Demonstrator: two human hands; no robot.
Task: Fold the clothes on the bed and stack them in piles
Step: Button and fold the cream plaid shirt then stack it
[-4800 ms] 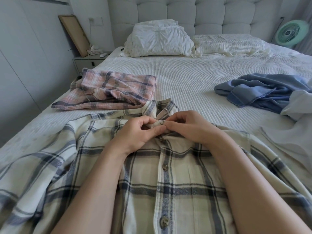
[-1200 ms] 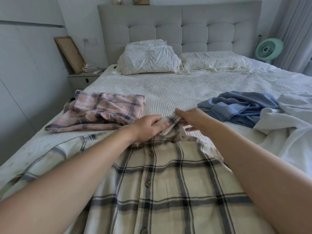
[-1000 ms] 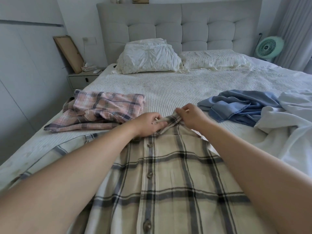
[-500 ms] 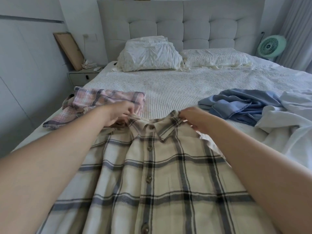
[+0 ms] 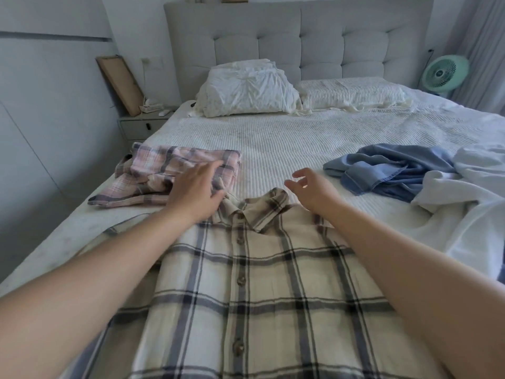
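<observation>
Behind everything stood the padded grey headboard [image 5: 297,42], with a crumpled white pillow [image 5: 247,90] and a ribbed one beside it, and the bed [image 5: 287,138] ran toward me under a finely ribbed white cover. Nearest me lay the cream plaid shirt [image 5: 259,291] — face up, buttoned down the front, its collar [image 5: 257,212] pointing away from me. It looked like soft flannel, with dark grey checks and brownish buttons.

My left hand [image 5: 195,191] was spread with fingers straight, over the left collar point and the near edge of the pink plaid shirt [image 5: 169,176], which sat already folded, a little loosely, at the left edge of the bed. I could not tell whether my palm actually pressed on cloth. My right hand [image 5: 311,190] hovered just past the collar's right side, fingers loosely curled and gripping nothing.

I judged this to be the laying-out step: the shirt was spread and fastened but no fold had been made. The next move would call for smoothing the front flat, then most likely turning it face down so the sleeves and sides could fold inward — flannel this limp would wrinkle if dragged, so it needed lifting by both shoulders.

To the right waited a rumpled blue denim-like garment [image 5: 393,170] with a stitched hem, and touching it a heap of white fabric [image 5: 475,203], both unfolded.
</observation>
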